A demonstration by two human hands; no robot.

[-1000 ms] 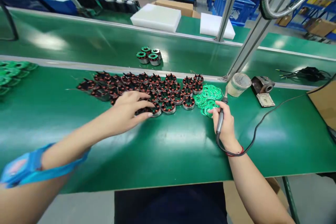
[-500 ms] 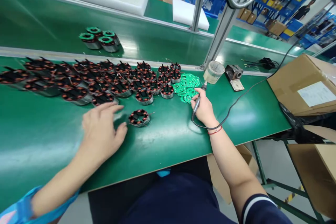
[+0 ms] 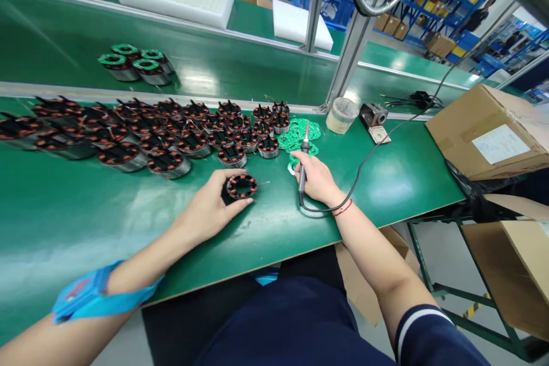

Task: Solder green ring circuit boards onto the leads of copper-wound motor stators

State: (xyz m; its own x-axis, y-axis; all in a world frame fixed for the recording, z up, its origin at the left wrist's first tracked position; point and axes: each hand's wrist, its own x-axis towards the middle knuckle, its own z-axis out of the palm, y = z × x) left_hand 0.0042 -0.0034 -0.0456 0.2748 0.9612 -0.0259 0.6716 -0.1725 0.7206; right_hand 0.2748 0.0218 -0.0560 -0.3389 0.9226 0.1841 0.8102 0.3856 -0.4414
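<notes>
My left hand [image 3: 217, 203] is curled around a motor stator [image 3: 241, 187] with copper windings, thumb on the near side and fingers on the far side. A thin wire sticks out from the stator's right. In my right hand [image 3: 316, 178] is a soldering iron [image 3: 303, 163], its tip pointing up and away from me and its cord looping back over my wrist. Just beyond that hand lies a pile of green circuit boards [image 3: 300, 132], partly covered by it. Several more stators [image 3: 169, 163] stand in rows behind my left hand.
Stators topped with green boards [image 3: 151, 70] stand on the ledge at the back left. Behind the boards are a round tub [image 3: 342, 115] and a metal soldering stand [image 3: 374, 120]. A cardboard box [image 3: 493, 131] sits at the right end of the green bench [image 3: 274, 226].
My left hand has moved right and closed around the single stator. The soldering iron has come back from the tub area toward me, its tip now turned upward.
</notes>
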